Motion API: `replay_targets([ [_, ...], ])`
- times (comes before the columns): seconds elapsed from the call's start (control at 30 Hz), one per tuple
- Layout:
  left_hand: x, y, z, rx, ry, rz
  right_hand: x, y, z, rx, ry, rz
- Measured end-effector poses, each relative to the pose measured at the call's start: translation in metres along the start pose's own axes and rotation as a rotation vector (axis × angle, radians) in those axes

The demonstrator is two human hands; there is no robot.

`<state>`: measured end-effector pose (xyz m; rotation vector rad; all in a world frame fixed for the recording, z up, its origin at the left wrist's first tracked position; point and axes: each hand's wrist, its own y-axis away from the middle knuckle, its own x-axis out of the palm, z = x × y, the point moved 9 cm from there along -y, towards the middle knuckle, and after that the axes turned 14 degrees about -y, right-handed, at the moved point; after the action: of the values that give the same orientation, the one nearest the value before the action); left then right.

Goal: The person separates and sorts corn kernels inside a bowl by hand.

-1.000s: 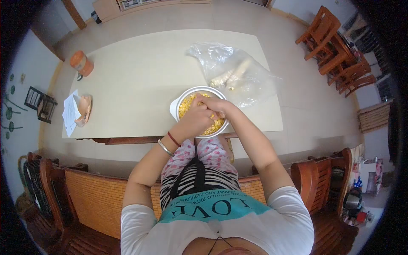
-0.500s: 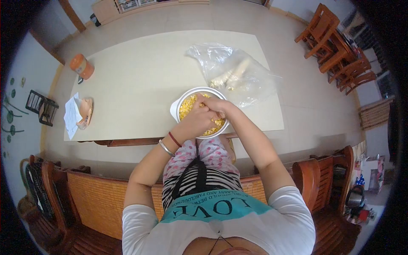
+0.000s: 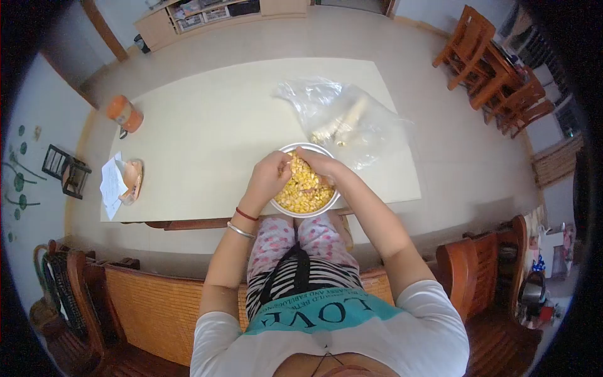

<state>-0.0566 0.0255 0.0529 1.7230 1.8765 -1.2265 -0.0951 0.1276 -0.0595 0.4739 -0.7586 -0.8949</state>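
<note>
A white pot full of loose yellow corn kernels stands at the near edge of the table. My left hand is at the pot's left rim, its fingers curled together over the kernels. My right hand reaches over the far right part of the pot, bent round with its fingertips turned down. Whatever either hand holds is hidden by the fingers. Just beyond the pot lies a clear plastic bag with pale corn cobs inside.
On the left of the table stand an orange canister, white papers and an open orange-and-white packet. A wooden bench is behind me. Wooden chairs stand at the far right.
My hands were clasped together over the middle of the pot. Now they are apart, the left drawn back to the left rim, and more kernels show. The camera view has tilted slightly.
</note>
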Motion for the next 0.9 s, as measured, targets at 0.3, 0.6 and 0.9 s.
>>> replay_targets([
  [0.3, 0.016, 0.008, 0.008, 0.127, -0.053, -0.042, 0.0, 0.022, 0.043, -0.676, 0.845, -0.256],
  [0.6, 0.012, 0.004, 0.009, 0.112, -0.025, -0.056, 0.027, 0.06, 0.054, -0.971, 0.959, -0.314],
  [0.9, 0.019, 0.003, 0.009, 0.071, -0.103, 0.083, -0.002, 0.049, 0.04, -0.828, 0.714, -0.351],
])
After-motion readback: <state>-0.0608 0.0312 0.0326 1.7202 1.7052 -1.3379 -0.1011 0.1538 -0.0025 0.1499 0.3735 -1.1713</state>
